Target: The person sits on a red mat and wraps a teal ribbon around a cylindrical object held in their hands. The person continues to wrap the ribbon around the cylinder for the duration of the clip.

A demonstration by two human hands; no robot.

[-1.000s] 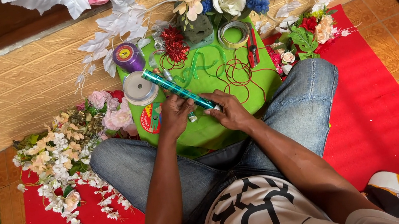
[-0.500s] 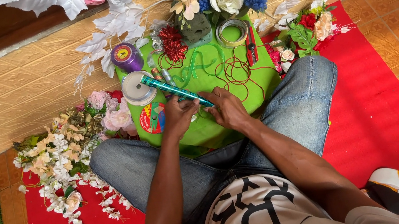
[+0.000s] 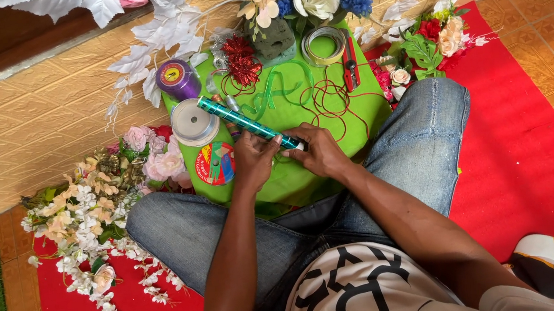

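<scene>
Both hands meet at the near end of a long teal foil-wrapped stick (image 3: pixel 245 121), which slants up and to the left across the green worktop (image 3: pixel 351 133) between the person's knees. The left hand (image 3: pixel 253 161) curls around the stick from below with its fingers closed on it, and the right hand (image 3: pixel 318 152) pinches the whitish tip. As I judge it, the far end is the weak point: it hangs free just above the clear ribbon spool (image 3: pixel 194 122) and near the purple ribbon spool (image 3: pixel 177 79), so a twist of the wrists could sweep it into them and send one rolling off the edge. The loose red cord (image 3: pixel 326 98) and green ribbon (image 3: pixel 270 94) lie tangled right beside the hands, and a loop could catch on the tip and drag across the red pliers (image 3: pixel 350 65) or the tape roll (image 3: pixel 323 44). The foil wrap could also slip or unwind if the pinch eases. Compared with a second ago, the stick lies at much the same slant, and the hands have closed in a little on its end.
</scene>
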